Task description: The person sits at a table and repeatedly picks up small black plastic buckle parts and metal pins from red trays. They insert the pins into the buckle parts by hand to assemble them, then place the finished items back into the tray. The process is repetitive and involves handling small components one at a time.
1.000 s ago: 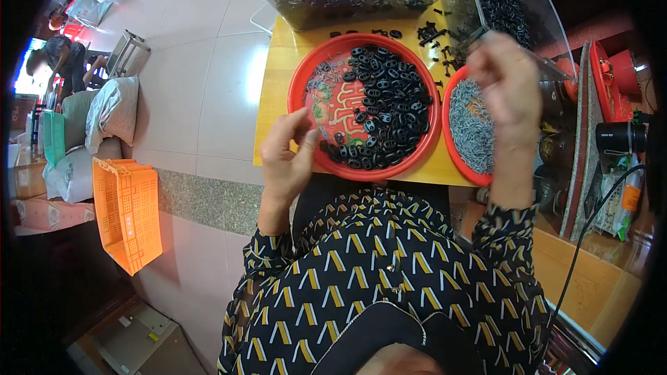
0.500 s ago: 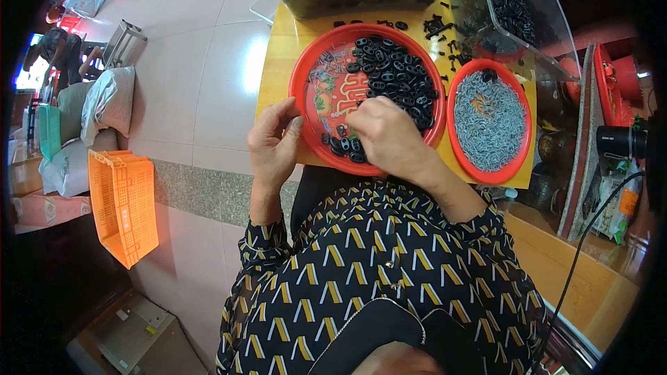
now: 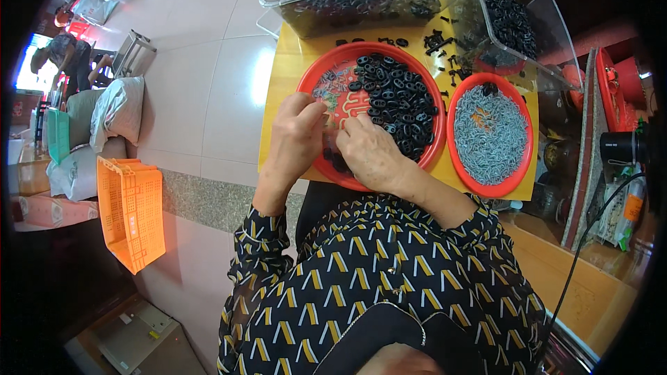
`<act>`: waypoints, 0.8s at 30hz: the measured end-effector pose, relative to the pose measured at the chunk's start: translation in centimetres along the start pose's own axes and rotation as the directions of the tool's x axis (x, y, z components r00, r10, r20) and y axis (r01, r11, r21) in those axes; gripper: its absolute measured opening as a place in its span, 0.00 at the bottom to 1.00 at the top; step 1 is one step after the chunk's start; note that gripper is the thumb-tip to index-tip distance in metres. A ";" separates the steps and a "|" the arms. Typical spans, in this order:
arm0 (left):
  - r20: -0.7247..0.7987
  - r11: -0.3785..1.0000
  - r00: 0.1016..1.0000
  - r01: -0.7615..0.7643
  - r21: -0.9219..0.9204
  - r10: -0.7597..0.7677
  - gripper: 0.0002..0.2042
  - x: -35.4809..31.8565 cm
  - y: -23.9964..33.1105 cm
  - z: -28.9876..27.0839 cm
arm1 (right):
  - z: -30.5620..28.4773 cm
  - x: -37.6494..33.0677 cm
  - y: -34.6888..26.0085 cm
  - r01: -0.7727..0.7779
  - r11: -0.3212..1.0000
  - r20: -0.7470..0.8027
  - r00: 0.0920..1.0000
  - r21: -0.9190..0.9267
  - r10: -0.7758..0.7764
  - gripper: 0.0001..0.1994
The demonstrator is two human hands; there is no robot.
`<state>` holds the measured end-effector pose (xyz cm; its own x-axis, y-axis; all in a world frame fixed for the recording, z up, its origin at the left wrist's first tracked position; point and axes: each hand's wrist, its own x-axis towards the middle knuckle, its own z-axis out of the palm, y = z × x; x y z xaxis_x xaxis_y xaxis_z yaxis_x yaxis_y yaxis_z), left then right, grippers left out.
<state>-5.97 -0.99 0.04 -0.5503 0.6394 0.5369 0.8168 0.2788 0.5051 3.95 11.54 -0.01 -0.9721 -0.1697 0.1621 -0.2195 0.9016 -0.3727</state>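
My left hand [image 3: 295, 133] is over the left side of a round red tray [image 3: 442, 125], its fingers curled and pinched together. Close beside it, my right hand [image 3: 373, 155] is closed too, fingertips pointing toward the left hand over the tray's near part. Whatever the fingertips hold is hidden or too small to name. Black oval pieces with two holes [image 3: 397, 94] are heaped on the tray's right side. Small thin metal pieces [image 3: 332, 82] lie loose at its upper left. More black pieces are partly hidden beneath my hands.
An oval red tray [image 3: 488, 192] of small silvery metal parts [image 3: 490, 139] stands to the right. Clear plastic bins [image 3: 361, 10] of black pieces stand behind. Black bits [image 3: 436, 42] are scattered on the yellow table [image 3: 274, 125]. An orange crate [image 3: 132, 212] sits left; a person [image 3: 62, 55] is far off.
My left hand has moved right and over the tray, its fingers now closed near my right hand. The right hand has shifted slightly left. The whole view has tilted a little.
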 end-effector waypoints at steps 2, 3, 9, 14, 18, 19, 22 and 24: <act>0.106 0.996 0.994 -0.004 0.092 -0.006 0.06 0.8 0.0 0.6 | 0.2 -0.2 0.1 -0.019 1.000 -0.022 1.000 0.015 0.020 0.08; 0.156 0.990 0.988 -0.005 0.140 -0.017 0.05 1.2 0.0 0.7 | 0.2 -0.2 0.1 -0.025 0.999 -0.030 0.999 0.023 0.025 0.08; 0.359 0.946 0.929 -0.032 0.324 -0.091 0.07 1.8 -0.4 2.3 | -0.3 -1.0 0.0 -0.041 0.991 -0.076 0.996 0.131 0.051 0.06; 0.373 0.906 0.918 -0.042 0.421 -0.131 0.10 1.9 0.3 3.0 | -0.7 -1.7 0.2 -0.024 0.977 -0.127 0.991 0.211 0.052 0.05; 0.405 0.870 0.898 -0.053 0.491 -0.173 0.11 1.7 0.7 3.2 | -1.4 -2.2 0.4 -0.053 0.961 -0.187 0.977 0.271 0.106 0.02; 0.408 0.882 0.897 -0.048 0.469 -0.169 0.10 1.8 0.8 3.2 | -1.5 -2.3 0.5 -0.054 0.964 -0.185 0.977 0.262 0.105 0.02; 0.405 0.910 0.904 -0.043 0.412 -0.141 0.09 2.0 0.9 3.0 | -1.5 -2.8 0.9 -0.052 0.967 -0.193 0.976 0.249 0.102 0.03; 0.388 0.924 0.916 -0.055 0.377 -0.104 0.08 1.9 0.6 3.1 | -1.4 -3.0 1.1 -0.049 0.964 -0.212 0.971 0.261 0.106 0.03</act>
<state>-6.03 2.61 -0.70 -0.5216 0.8345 0.1774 0.8507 0.4930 0.1824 6.74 13.63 0.37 -0.9501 0.0153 0.3117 -0.1861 0.7739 -0.6053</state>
